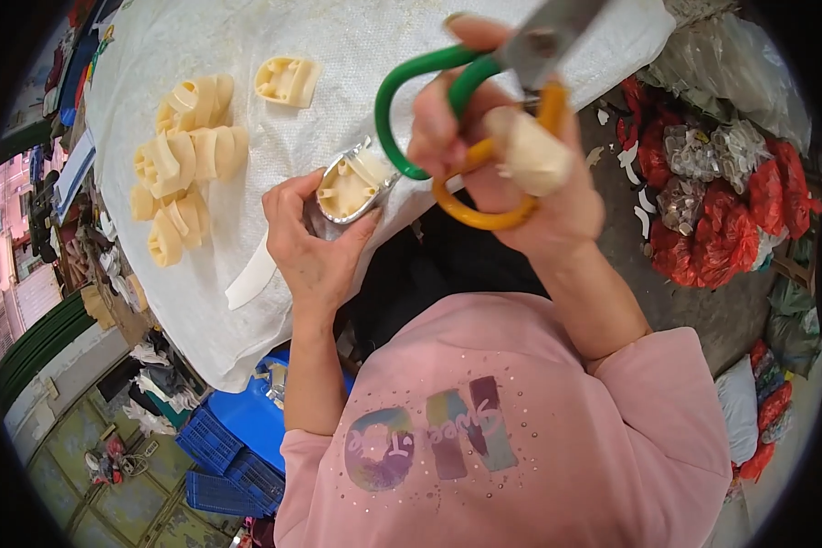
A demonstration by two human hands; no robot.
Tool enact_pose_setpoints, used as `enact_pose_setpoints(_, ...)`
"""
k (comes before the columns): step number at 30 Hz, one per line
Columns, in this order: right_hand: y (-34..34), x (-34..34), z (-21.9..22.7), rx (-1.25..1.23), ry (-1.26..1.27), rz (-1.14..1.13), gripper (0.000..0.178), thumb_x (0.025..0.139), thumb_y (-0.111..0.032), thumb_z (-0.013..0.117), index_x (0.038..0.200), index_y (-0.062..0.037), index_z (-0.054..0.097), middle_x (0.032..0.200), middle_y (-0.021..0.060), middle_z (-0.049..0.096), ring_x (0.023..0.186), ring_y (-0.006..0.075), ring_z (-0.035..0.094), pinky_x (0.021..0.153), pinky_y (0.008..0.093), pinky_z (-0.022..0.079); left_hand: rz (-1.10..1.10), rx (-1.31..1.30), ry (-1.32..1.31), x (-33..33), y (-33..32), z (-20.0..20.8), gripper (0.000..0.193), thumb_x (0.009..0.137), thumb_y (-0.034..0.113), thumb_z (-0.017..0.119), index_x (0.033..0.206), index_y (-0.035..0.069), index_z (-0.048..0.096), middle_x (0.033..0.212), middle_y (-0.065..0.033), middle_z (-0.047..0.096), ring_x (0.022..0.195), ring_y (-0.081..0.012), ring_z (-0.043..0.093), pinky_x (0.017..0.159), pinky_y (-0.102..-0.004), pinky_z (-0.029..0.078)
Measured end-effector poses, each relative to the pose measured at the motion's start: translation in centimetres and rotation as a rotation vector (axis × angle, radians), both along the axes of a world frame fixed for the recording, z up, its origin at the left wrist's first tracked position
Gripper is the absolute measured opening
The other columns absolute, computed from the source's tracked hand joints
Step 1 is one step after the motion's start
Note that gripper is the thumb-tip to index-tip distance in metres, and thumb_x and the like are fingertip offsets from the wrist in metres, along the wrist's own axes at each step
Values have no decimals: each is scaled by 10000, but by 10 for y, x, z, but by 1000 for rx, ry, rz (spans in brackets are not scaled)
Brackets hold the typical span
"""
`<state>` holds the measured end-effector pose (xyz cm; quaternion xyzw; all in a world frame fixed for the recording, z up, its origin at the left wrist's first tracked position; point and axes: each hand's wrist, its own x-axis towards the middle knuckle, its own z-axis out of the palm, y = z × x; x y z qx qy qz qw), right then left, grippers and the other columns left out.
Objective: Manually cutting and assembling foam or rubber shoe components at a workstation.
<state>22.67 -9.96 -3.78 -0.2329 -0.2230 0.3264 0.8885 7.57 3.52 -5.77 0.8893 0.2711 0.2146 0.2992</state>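
I log, left hand [315, 242]: one, clamped on one silver-rimmed cream piece [345, 194], at the near edge of the white sheet [356, 50]. Right hand [498, 187]: one, gripping one pair of scissors [539, 46], over the sheet's right side. Loose cream part [286, 84]: one, farther in on the sheet. Cream cluster [178, 164]: one, overlapping, parts uncountable to me, sheet's left. White strip [251, 277]: one, sheet's near side.
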Motion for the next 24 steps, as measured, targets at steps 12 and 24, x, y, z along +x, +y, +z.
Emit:
enact_pose_setpoints(12,4,-8,0,-155,-133,73,440,857,-123,569,1262,-2,447,925,23,508,845,96,482,739,251,420,11,42,14,1,-1,3,541,541,72,823,1008,19,555,985,-130,546,924,-284,555,798,-349,474)
enact_pose_setpoints(24,10,-3,-11,-385,-347,82,517,880,-214,509,1336,-8,377,806,70,462,704,127,418,636,275,360,-42,69,-21,3,1,5,538,547,34,809,1031,10,574,981,-83,532,904,-209,567,826,-298,469)
